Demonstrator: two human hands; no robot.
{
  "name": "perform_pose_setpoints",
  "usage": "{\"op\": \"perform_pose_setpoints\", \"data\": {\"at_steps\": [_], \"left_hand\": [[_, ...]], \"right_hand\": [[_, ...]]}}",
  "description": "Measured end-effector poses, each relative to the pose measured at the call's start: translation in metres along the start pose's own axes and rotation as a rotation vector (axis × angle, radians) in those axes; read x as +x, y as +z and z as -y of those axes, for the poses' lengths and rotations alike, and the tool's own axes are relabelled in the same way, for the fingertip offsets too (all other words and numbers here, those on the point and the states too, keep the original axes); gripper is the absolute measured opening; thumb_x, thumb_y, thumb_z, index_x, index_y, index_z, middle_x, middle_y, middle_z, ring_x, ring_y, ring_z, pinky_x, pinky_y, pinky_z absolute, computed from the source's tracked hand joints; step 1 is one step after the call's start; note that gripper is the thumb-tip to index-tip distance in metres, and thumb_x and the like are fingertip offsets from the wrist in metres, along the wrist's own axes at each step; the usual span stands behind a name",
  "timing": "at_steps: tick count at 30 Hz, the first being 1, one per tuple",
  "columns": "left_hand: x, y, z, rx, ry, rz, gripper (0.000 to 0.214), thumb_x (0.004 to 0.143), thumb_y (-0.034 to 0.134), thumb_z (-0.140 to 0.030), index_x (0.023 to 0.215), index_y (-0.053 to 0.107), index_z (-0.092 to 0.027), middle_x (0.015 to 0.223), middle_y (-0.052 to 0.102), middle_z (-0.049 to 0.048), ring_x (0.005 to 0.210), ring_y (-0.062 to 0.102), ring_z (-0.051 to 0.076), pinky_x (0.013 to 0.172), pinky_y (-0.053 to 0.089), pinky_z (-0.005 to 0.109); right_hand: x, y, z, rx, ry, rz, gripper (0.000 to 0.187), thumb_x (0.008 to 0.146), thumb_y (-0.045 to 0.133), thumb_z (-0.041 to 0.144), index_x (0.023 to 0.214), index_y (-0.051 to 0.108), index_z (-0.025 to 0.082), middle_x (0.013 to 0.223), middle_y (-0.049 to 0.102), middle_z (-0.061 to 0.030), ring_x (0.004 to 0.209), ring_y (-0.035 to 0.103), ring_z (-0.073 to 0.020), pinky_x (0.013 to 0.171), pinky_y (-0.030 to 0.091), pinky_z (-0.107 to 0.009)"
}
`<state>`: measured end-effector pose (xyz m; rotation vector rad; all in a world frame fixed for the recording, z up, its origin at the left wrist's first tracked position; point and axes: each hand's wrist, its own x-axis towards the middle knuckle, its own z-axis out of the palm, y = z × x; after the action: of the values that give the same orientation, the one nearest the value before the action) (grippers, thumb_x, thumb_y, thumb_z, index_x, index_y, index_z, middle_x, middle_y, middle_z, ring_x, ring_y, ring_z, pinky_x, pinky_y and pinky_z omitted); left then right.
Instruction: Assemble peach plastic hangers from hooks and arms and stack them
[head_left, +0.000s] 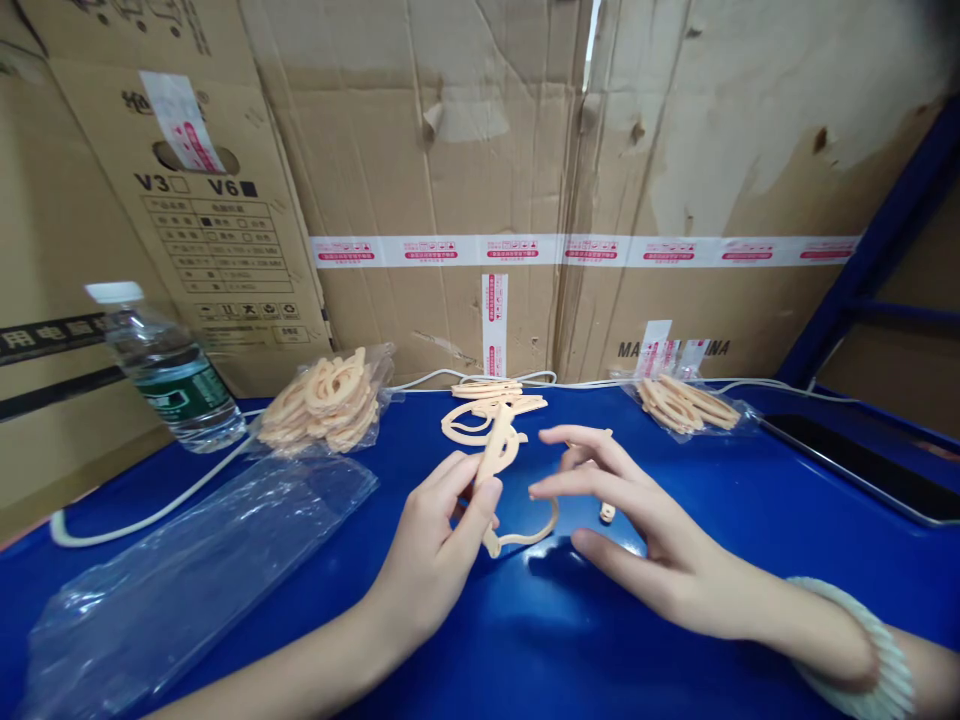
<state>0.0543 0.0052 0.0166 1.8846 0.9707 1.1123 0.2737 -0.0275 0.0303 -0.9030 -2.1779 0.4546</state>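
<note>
Blue tabletop (510, 650), cardboard wall (435, 180) behind. We clamp pale flat cutout (495, 452) between thumb and fingers of left hand (435, 530), apparently steadying it tilted; right hand (660, 535) just beside, fingers apart, probably for access. Loose cutouts (536, 403) beyond fingertips, likely for reach.

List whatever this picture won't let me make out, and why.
All in the head view:
1. Gripped part of the tan piece: covered by the left hand.
2. Another tan piece: partly covered by the right hand.
3. Dark flat device: cut off by the right edge.
4. Tape fine print: too small.
</note>
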Motion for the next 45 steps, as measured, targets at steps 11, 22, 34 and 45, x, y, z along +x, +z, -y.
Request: {"op": "perform_pose_setpoints", "data": {"at_steps": [11,22,34,45], "left_hand": [[-0.004,-0.002,-0.002,0.187,0.117,0.009,0.029,0.098,0.044,-0.026,0.118,0.064,-0.023,0.09,0.057,0.003,0.082,0.056,0.018,0.073,0.044,0.026],[-0.004,-0.002,0.013,0.792,0.497,0.099,0.034,0.101,0.034,-0.022,0.126,0.056,-0.019,0.09,0.064,0.0062,0.069,0.061,0.019,0.06,0.042,0.027],[-0.005,-0.001,0.014,1.071,0.622,0.213,0.026,0.1,0.036,-0.017,0.091,0.06,-0.017,0.068,0.059,0.0014,0.05,0.055,0.016,0.044,0.021,0.029],[-0.009,0.0,0.006,1.078,0.657,0.202,0.027,0.097,0.039,-0.015,0.078,0.058,-0.019,0.057,0.053,0.0005,0.042,0.045,0.015,0.043,0.014,0.03]], "right_hand": [[0.01,-0.004,-0.011,0.599,0.307,-0.116,0.029,0.088,0.065,0.035,0.115,0.06,0.025,0.119,0.064,-0.0076,0.113,0.059,-0.0225,0.097,0.047,-0.038],[0.01,0.009,-0.01,0.615,0.516,0.119,0.046,0.086,0.058,0.058,0.092,0.063,0.013,0.068,0.065,-0.0031,0.055,0.053,-0.0105,0.055,0.041,-0.024],[0.006,0.021,-0.008,0.753,0.649,0.241,0.042,0.085,0.057,0.056,0.085,0.061,0.015,0.057,0.065,0.0013,0.031,0.046,-0.006,0.032,0.029,-0.017],[-0.001,0.023,0.006,0.386,0.512,0.144,0.046,0.093,0.049,0.051,0.06,0.051,0.019,0.041,0.049,0.0046,0.031,0.046,-0.0074,0.036,0.032,-0.019]]}}
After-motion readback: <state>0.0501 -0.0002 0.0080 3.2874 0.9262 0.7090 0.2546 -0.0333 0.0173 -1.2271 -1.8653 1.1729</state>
